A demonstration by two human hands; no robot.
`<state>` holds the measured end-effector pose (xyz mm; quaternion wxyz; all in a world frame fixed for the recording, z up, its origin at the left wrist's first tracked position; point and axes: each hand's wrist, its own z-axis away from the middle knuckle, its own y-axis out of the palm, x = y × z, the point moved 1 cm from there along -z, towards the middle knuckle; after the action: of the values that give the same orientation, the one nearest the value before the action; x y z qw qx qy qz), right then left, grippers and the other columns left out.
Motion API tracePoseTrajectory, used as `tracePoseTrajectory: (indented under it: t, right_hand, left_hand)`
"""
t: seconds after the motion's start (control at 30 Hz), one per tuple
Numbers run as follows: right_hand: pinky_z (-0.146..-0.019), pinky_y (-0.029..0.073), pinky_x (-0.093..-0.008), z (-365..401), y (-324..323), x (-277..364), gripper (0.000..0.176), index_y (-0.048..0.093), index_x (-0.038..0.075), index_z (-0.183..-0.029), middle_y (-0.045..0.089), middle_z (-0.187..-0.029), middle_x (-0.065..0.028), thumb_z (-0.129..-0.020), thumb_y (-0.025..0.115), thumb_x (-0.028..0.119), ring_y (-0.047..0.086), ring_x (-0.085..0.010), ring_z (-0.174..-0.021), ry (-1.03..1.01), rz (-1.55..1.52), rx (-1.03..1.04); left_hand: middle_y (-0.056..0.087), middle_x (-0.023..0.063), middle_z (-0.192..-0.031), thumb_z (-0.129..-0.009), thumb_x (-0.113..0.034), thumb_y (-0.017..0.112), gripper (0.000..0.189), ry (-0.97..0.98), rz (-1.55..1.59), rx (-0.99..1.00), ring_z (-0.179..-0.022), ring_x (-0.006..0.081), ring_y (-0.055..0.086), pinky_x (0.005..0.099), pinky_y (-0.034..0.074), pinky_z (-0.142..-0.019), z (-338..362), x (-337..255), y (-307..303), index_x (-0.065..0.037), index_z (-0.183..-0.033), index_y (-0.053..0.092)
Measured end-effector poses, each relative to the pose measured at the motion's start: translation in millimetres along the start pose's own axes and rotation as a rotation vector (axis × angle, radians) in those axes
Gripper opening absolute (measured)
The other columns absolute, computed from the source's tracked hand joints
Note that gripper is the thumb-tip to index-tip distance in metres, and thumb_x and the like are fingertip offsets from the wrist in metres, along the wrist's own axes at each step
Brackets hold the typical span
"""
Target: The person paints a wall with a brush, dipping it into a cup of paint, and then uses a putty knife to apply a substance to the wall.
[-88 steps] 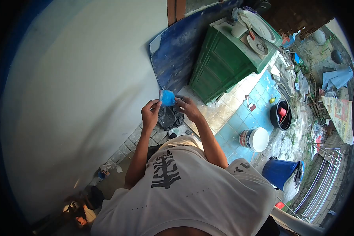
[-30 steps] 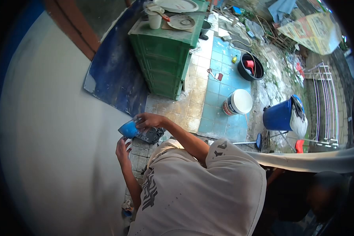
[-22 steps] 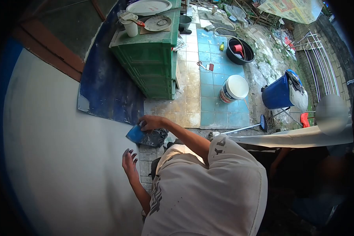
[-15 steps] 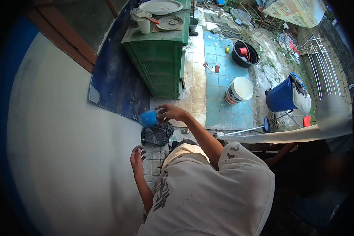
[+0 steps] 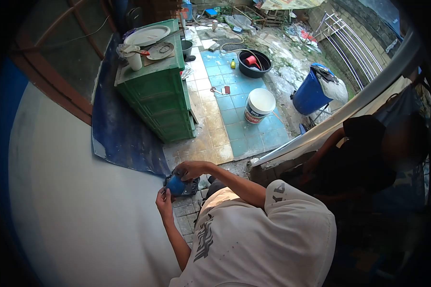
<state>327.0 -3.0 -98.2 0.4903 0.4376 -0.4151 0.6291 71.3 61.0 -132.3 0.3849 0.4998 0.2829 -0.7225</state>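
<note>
A small blue piece (image 5: 175, 185), smooth and roughly square in outline, is held between my hands in front of the white wall (image 5: 91, 196). My right hand (image 5: 190, 169) grips its upper edge with bent fingers. At its lower left, the fingertips of my left hand (image 5: 164, 201) are closed on the edge. The fingers of both hands look dark-stained. What kind of thing the blue piece is, I cannot tell. Just behind it lies a black plastic bag (image 5: 191, 187) on the paving, partly covered by the piece and my right hand.
A green cabinet (image 5: 151, 98) stands ahead, with a white cup (image 5: 134, 60) and plates on top. A dark blue sheet (image 5: 124, 134) leans behind it. Farther right are a paint bucket (image 5: 260, 105), a black basin (image 5: 255, 63) and a blue bin (image 5: 311, 91). A person (image 5: 364, 148) in dark clothes is close by on the right.
My right hand has brought the blue piece down and left, and my left hand has closed on its edge. The view has turned, showing more of the person at right.
</note>
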Motion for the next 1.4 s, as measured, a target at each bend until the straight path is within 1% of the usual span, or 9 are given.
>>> tracePoseTrajectory:
  t: [0.13, 0.3, 0.47, 0.53, 0.63, 0.93, 1.17, 1.23, 1.4]
  right_hand:
    - [-0.074, 0.061, -0.0351, 14, -10, -35, 0.041, 0.062, -0.002, -0.128, 0.075, -0.111, -0.0190, -0.090, 0.070, 0.010, 0.075, -0.0235, -0.088, 0.010, -0.193, -0.186]
    - [-0.075, 0.060, -0.0362, 63, -38, -76, 0.038, 0.061, -0.002, -0.126, 0.075, -0.107, -0.0202, -0.096, 0.067, 0.020, 0.076, -0.0251, -0.087, 0.242, -0.137, -0.438]
    - [-0.073, 0.061, -0.0359, 107, -54, -104, 0.034, 0.065, -0.002, -0.122, 0.076, -0.106, -0.0165, -0.096, 0.067, 0.020, 0.077, -0.0239, -0.087, 0.343, -0.009, -0.486]
    - [-0.073, 0.059, -0.0327, 114, -55, -101, 0.033, 0.065, 0.001, -0.124, 0.076, -0.111, -0.0140, -0.099, 0.064, 0.022, 0.076, -0.0216, -0.091, 0.391, -0.374, -0.570]
    - [-0.081, 0.057, -0.0314, 103, -66, -100, 0.038, 0.066, 0.005, -0.125, 0.074, -0.115, -0.0088, -0.100, 0.067, 0.034, 0.071, -0.0179, -0.097, 0.397, -0.443, -0.548]
    - [-0.072, 0.059, -0.0330, -17, -90, -128, 0.037, 0.068, 0.000, -0.118, 0.077, -0.102, -0.0111, -0.098, 0.068, 0.030, 0.074, -0.0190, -0.084, 0.344, -0.353, -0.429]
    - [-0.073, 0.058, -0.0355, -75, -61, -109, 0.034, 0.075, 0.001, -0.109, 0.078, -0.094, -0.0097, -0.092, 0.069, 0.030, 0.073, -0.0184, -0.081, 0.287, -0.115, -0.406]
    - [-0.072, 0.057, -0.0358, -88, -48, -113, 0.033, 0.075, 0.002, -0.110, 0.078, -0.094, -0.0094, -0.090, 0.069, 0.028, 0.073, -0.0189, -0.079, 0.306, -0.031, -0.293]
    - [-0.072, 0.058, -0.0351, -116, -12, -123, 0.031, 0.074, 0.001, -0.108, 0.078, -0.094, -0.0095, -0.090, 0.067, 0.025, 0.074, -0.0199, -0.077, 0.297, -0.097, -0.197]
  left_hand:
    - [0.073, 0.0090, -0.090, -0.099, -0.021, 0.072, 0.028, 0.001, 0.024, 0.019, -0.069, 0.0122, 0.066, 0.0256, 0.055, -0.064, -14, 0, -3, 0.000, -0.115, 0.061]
    - [0.073, 0.0093, -0.089, -0.097, -0.019, 0.075, 0.026, 0.074, -0.076, 0.014, -0.068, 0.0130, 0.067, 0.0261, 0.054, -0.063, -44, -25, 5, 0.000, -0.110, 0.062]
    - [0.073, 0.0083, -0.087, -0.096, -0.020, 0.076, 0.026, 0.166, -0.023, 0.005, -0.068, 0.0133, 0.068, 0.0262, 0.052, -0.063, -74, -71, 14, 0.000, -0.106, 0.062]
    - [0.073, 0.0072, -0.087, -0.095, -0.020, 0.077, 0.028, 0.177, 0.074, 0.041, -0.068, 0.0128, 0.067, 0.0254, 0.052, -0.063, -82, -84, 17, -0.001, -0.108, 0.062]
    - [0.072, 0.0061, -0.092, -0.097, -0.023, 0.076, 0.030, 0.160, 0.026, 0.001, -0.072, 0.0123, 0.067, 0.0253, 0.052, -0.064, -100, -82, 15, -0.002, -0.111, 0.061]
    - [0.072, 0.0059, -0.099, -0.100, -0.028, 0.071, 0.032, 0.029, 0.015, -0.089, -0.077, 0.0116, 0.068, 0.0235, 0.050, -0.065, -105, -64, 21, -0.002, -0.116, 0.061]
    - [0.071, 0.0059, -0.102, -0.100, -0.028, 0.070, 0.033, 0.009, -0.014, -0.095, -0.078, 0.0117, 0.066, 0.0245, 0.050, -0.067, -89, -64, 1, -0.003, -0.119, 0.059]
    - [0.070, 0.0060, -0.105, -0.101, -0.030, 0.069, 0.034, 0.009, -0.002, -0.166, -0.082, 0.0125, 0.065, 0.0263, 0.050, -0.071, -82, -67, -3, -0.003, -0.120, 0.059]
    - [0.068, 0.0062, -0.104, -0.101, -0.034, 0.068, 0.037, -0.004, -0.022, -0.204, -0.085, 0.0142, 0.064, 0.0282, 0.049, -0.074, -61, -60, -21, -0.003, -0.119, 0.059]
